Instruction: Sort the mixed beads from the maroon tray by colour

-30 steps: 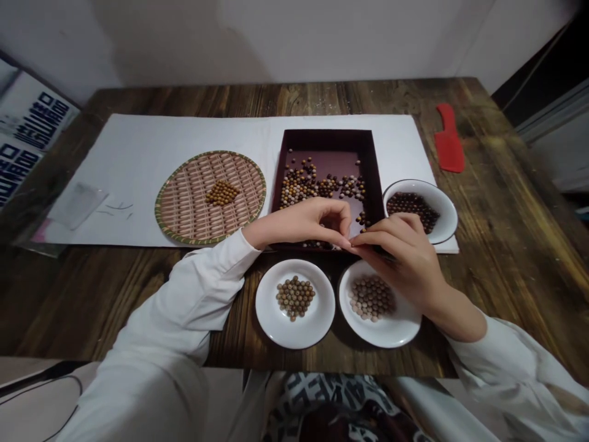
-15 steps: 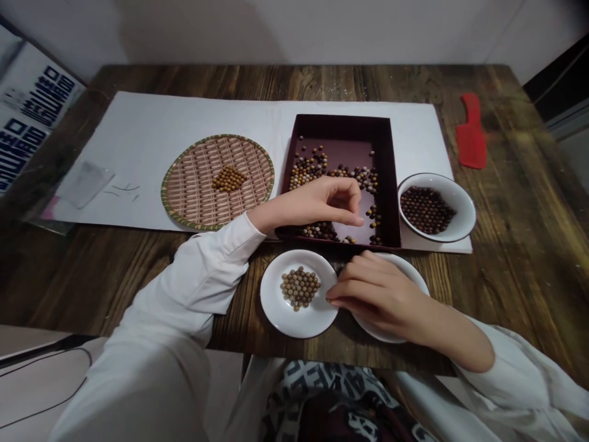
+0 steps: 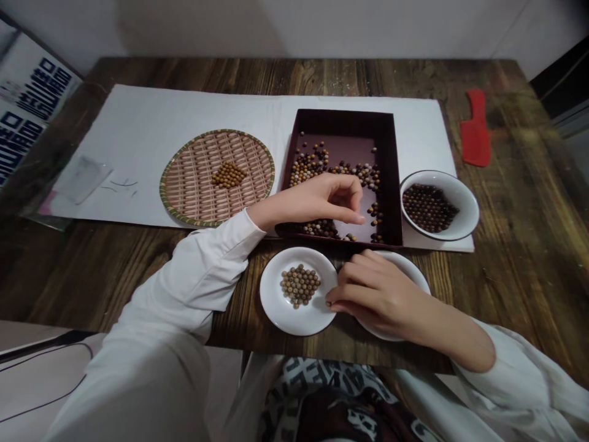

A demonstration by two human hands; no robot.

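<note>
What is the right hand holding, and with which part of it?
Apparently one small bead, pinched between thumb and forefinger tips of the right hand; too small to be sure.

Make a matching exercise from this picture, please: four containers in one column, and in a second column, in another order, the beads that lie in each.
Containers
1. dark red box
2. round woven tray
3. white plate nearest the tray
4. white bowl beside the box

Beads
A. dark brown beads
B. mixed light and dark beads
C. speckled tan beads
D. golden yellow beads

Right pairs: 1-B, 2-D, 3-C, 4-A
</note>
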